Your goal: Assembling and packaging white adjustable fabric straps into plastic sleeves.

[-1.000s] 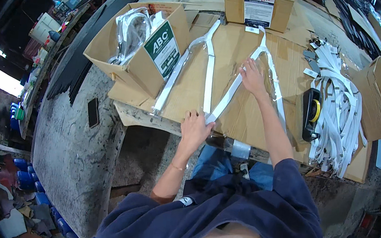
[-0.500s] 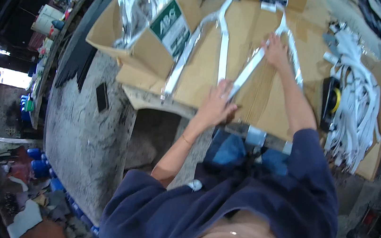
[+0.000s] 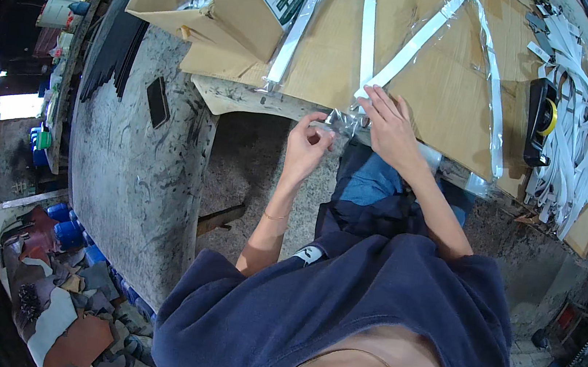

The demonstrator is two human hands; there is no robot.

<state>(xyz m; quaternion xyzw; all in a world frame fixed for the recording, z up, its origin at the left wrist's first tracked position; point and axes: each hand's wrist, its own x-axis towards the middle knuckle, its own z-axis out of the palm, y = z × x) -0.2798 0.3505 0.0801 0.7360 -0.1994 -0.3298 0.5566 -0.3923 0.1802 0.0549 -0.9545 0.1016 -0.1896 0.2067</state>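
Note:
A forked white strap (image 3: 430,33) in clear plastic lies on the cardboard sheet (image 3: 456,119) before me, its two legs running toward me. My right hand (image 3: 392,131) lies with fingers outstretched over the near end of its left leg. At the table edge my left hand (image 3: 305,148) pinches crinkled clear plastic film (image 3: 345,122) between thumb and forefinger, just past that strap end. To the left, a second forked white strap (image 3: 299,34) lies in clear plastic. One of its legs almost meets the strap under my right hand.
An open cardboard box (image 3: 244,25) of plastic-wrapped items stands at the far left. On the right are a black tape dispenser (image 3: 538,124) and a heap of white straps (image 3: 571,137). A dark phone (image 3: 158,102) rests on the grey surface at left.
My right hand has come down from the strap's fork to its near end. My left hand has let go of the strap, moved left and nearer, and now pinches the film.

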